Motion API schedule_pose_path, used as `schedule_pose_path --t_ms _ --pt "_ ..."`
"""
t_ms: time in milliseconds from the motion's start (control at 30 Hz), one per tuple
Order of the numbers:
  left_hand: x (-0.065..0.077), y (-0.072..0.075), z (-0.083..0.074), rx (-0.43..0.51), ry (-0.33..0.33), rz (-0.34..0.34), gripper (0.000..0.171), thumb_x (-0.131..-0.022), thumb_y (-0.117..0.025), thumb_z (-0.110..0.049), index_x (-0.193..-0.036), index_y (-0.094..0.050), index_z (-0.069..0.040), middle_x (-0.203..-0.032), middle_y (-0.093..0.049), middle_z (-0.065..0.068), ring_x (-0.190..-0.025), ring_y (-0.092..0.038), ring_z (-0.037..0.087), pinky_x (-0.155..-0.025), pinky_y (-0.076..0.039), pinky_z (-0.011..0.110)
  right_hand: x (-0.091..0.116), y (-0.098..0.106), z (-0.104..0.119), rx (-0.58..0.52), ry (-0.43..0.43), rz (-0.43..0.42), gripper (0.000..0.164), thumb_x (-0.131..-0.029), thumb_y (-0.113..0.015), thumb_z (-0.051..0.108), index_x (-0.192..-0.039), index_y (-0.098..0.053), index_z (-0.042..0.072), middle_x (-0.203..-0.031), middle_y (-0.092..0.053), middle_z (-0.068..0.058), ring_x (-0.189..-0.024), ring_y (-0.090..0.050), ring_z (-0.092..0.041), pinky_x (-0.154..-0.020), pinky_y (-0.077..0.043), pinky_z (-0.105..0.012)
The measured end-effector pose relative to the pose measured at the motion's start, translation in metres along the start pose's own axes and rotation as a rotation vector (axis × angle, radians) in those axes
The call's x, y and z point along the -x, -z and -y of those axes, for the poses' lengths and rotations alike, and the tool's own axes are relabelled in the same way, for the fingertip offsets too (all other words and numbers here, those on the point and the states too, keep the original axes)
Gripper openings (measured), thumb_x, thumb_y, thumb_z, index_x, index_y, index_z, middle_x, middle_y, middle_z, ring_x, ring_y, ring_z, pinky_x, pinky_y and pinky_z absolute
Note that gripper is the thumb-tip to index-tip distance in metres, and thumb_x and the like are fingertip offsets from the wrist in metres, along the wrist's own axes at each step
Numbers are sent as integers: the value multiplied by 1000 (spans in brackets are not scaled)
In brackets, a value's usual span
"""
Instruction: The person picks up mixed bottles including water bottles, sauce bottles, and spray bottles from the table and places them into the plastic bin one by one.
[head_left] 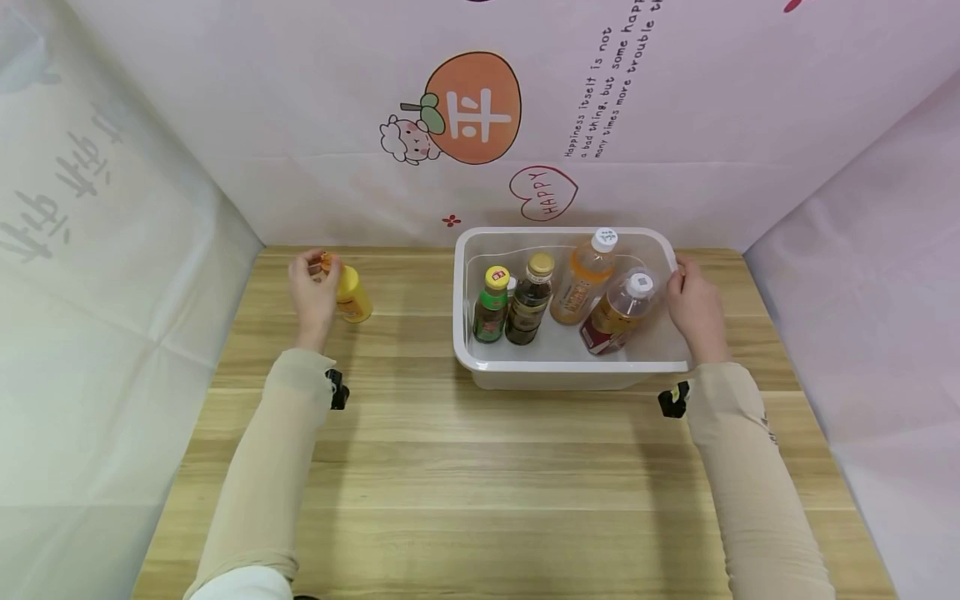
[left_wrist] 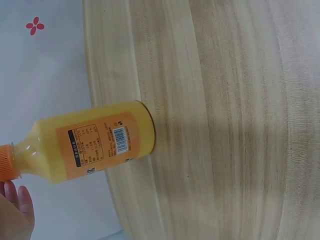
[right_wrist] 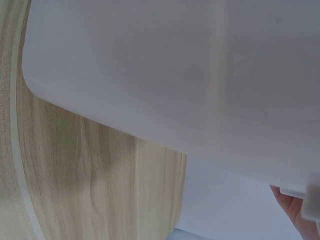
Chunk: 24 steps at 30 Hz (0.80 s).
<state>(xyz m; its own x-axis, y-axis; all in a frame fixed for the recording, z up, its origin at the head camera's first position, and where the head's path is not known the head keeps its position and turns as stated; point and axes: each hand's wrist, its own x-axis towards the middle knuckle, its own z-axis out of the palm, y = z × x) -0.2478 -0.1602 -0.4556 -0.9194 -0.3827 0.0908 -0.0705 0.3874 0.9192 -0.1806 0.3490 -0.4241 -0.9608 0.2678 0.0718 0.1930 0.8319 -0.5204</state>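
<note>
At the left of the table stands a yellow bottle [head_left: 354, 300] with an orange cap. My left hand [head_left: 313, 292] pinches it at the cap between thumb and fingers. The left wrist view shows the bottle's orange label [left_wrist: 100, 142] with a barcode, and its base against the wood. On the right, my right hand [head_left: 697, 310] grips the right rim of a white plastic bin [head_left: 570, 367], fingers curled over the edge. The right wrist view is mostly filled by the bin's outer wall [right_wrist: 150, 75], with part of the hand [right_wrist: 295, 212] at the lower right.
Inside the bin are a green bottle [head_left: 491, 315] with a yellow cap, a dark bottle [head_left: 528, 304] with a gold cap, an orange-tinted bottle [head_left: 581, 283] and a tilted clear bottle [head_left: 618, 317]. A printed cloth [head_left: 337, 108] hangs behind the wooden table [head_left: 495, 492].
</note>
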Motion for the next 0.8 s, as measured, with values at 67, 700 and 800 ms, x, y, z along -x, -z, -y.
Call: schedule_pose_path --t_ms 67,700,800 --pt "0 0 1 -5 -4 4 41 -93 -59 -22 -128 -50 -2 -128 -48 12 -104 -43 12 -93 -39 25 0 0 0 -1 0 0 50 -101 -23 23 -140 -38 -4 -117 -53 -38 -92 -50 -45 -81 -42 -59" --pt "0 -1 10 -59 -13 35 43 -92 -60 -15 -130 -48 0 -130 -46 18 -110 -45 26 -98 -39 33 1 1 1 -3 -13 12 50 -101 -24 24 -141 -37 -4 -118 -53 -38 -93 -51 -46 -80 -44 -58" --pt "0 -1 10 -66 -6 36 43 -92 -60 -15 -131 -47 -1 -131 -47 18 -111 -45 26 -99 -39 33 0 1 1 -2 -13 11 50 -101 -24 24 -140 -37 -4 -119 -53 -39 -93 -51 -46 -81 -43 -59"
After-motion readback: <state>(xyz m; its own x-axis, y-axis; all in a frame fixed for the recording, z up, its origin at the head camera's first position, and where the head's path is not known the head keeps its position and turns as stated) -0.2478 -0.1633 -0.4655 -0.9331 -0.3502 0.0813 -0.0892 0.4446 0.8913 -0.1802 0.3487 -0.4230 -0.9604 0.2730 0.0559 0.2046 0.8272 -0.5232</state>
